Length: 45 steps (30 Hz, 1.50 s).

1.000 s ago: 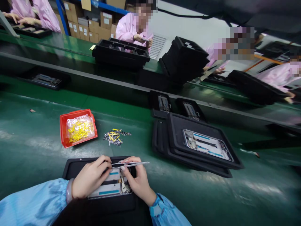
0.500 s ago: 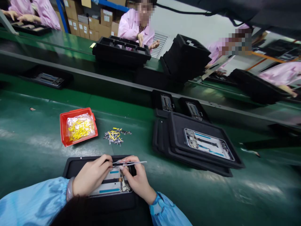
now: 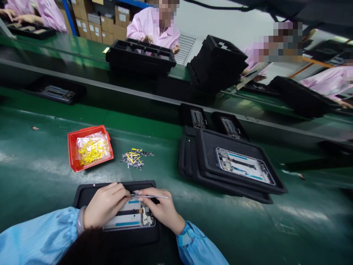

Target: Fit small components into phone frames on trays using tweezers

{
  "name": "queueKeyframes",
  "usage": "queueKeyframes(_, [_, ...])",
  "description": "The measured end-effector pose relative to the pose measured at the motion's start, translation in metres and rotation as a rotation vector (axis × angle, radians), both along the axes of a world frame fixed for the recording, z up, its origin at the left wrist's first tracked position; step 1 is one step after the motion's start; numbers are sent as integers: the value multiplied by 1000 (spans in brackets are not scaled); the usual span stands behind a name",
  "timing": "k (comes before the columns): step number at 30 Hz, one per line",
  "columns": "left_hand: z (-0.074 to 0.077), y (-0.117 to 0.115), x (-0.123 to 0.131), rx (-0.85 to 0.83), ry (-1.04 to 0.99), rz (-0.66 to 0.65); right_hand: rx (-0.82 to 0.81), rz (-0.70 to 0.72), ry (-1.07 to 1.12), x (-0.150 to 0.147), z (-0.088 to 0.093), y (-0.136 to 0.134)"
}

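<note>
My right hand (image 3: pixel 160 206) is closed on slim metal tweezers (image 3: pixel 154 196), whose tips point left at the far edge of an opened phone frame (image 3: pixel 128 217). Close by on the left, my left hand (image 3: pixel 109 204) has its fingers drawn together at the same edge; whatever it pinches is hidden. The phone frame shows a silvery inside with blue strips, a dark ribbon cable and a board at its right end. It lies in a black tray (image 3: pixel 88 189), partly covered by my left hand.
Beyond the tray stand a red bin (image 3: pixel 72 151) of bagged yellow pieces and a loose pile of small parts (image 3: pixel 134 158). Stacked black trays (image 3: pixel 206 162) with another phone frame (image 3: pixel 245 166) sit to the right. Co-workers in pink (image 3: pixel 154 25) work across the line.
The tweezers in my right hand have tilted, and their rear end has dropped slightly. My left hand stays at the phone's edge. The co-worker opposite has moved their hands.
</note>
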<state>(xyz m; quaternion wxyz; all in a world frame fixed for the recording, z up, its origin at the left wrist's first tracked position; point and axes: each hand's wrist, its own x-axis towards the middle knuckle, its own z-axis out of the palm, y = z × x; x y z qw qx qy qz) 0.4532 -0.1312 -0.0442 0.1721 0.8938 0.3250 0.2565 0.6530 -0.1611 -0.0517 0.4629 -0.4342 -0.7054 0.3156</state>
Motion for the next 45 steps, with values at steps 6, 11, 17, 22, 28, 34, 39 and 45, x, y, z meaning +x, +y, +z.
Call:
queueKeyframes(6, [2,4,-5,-17,56,-131,-50,-17,-11,-1,3,-5])
queueKeyframes(11, [4,6,-10,15,108,-197,-122,-51,34,-1,3,-7])
queueKeyframes(17, [5,4,-13,207,183,-278,-157,-58,45,0,2,-7])
queueKeyframes(22, [9,0,-10,335,199,-267,-158,-68,44,0,2,-8])
queueKeyframes(28, [6,-5,-9,275,237,-231,-160,-62,61,-2,2,-7])
queueKeyframes(34, [2,-5,-14,200,246,-234,-158,-47,52,1,3,-7])
queueKeyframes(39, [2,-4,-15,165,270,-250,-166,-72,82,3,2,-7])
queueKeyframes(45, [4,-2,-14,177,253,-248,-141,-69,61,3,2,-7])
